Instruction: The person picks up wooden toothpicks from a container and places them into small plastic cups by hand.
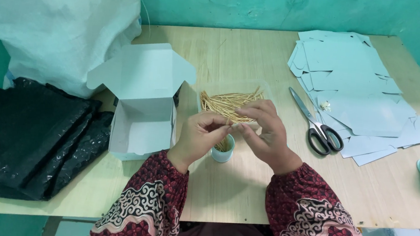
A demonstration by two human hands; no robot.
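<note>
Head view: we pinch a few toothpicks point(229, 127) between the closed fingertips of our left hand point(201, 135) and right hand point(264, 130), above the partly filled small cup point(222, 152); a loose pile point(226, 103) remains, and the open box point(141, 122) holds nothing.

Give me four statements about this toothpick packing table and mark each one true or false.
1. The white box left of the hands stands open. True.
2. The scissors lie inside the box. False: they lie on the table, by the stack of flat sheets.
3. Both hands, left hand and right hand, pinch toothpicks over a small cup. True.
4. Black plastic bags lie at the table's right end. False: at its left.
</note>
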